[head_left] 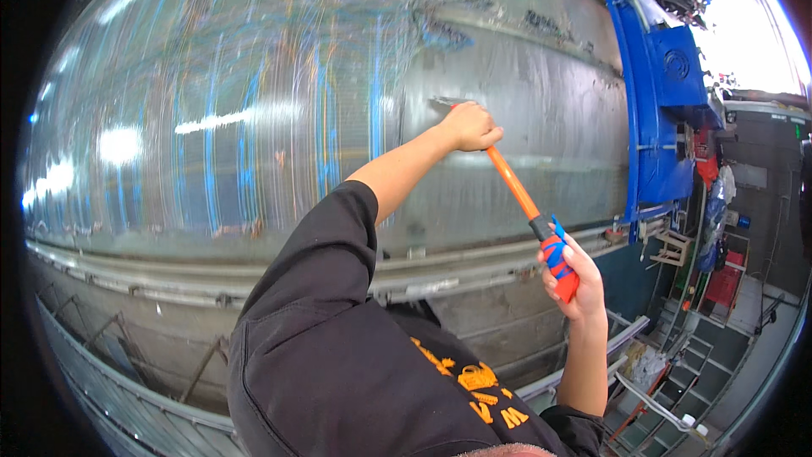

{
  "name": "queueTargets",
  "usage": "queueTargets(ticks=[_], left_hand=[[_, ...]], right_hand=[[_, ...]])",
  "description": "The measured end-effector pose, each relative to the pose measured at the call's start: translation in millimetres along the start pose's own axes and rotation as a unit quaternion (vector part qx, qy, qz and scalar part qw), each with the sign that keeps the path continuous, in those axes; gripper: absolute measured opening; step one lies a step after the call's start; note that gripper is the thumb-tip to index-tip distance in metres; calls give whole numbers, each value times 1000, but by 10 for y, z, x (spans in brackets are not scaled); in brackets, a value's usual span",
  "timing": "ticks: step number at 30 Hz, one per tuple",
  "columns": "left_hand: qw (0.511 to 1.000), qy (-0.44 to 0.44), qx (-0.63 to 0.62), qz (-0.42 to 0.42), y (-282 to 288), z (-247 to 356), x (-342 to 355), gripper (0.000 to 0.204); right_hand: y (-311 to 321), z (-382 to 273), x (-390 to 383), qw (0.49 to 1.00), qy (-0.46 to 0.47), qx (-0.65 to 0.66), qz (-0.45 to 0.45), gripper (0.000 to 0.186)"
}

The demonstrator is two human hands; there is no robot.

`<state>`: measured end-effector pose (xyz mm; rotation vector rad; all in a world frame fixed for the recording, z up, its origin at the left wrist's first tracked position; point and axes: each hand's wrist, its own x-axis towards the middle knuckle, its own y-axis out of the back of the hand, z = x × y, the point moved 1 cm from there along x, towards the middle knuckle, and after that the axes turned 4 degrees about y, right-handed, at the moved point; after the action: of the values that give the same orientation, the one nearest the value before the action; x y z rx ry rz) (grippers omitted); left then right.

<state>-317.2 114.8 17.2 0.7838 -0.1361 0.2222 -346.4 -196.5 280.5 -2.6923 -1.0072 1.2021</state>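
Observation:
My left hand (471,127) is closed around the upper shaft of a long orange-handled tool (512,179). Lower down, my right hand (579,275) wraps its red grip, which is bound with blue tape and has a black collar above it. A thin grey end (444,101) juts out past my left hand; its exact shape is too small to make out. That end lies over, or against, a wide grey glossy surface (516,85); contact cannot be told. The tool slants from upper left to lower right.
Blue streaks and bright reflections cover the surface's left part; dark ragged patches (446,34) mark its far side. A metal rail (474,267) edges it nearest me. A blue machine frame (668,118) stands at right, with racks (702,355) and a red box (723,281) beyond.

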Motion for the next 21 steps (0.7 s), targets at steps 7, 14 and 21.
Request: queueTargets(ticks=[7, 14, 21], left_hand=[[997, 14, -32, 62, -428, 1338, -1483, 45], [993, 83, -49, 74, -685, 1758, -2412, 51], [987, 97, -48, 120, -767, 1553, -2515, 50]], right_hand=[[410, 579, -1450, 992, -108, -58, -20, 83], [638, 898, -1813, 990, -97, -78, -66, 79], [362, 681, -1596, 978, -136, -154, -37, 76]])
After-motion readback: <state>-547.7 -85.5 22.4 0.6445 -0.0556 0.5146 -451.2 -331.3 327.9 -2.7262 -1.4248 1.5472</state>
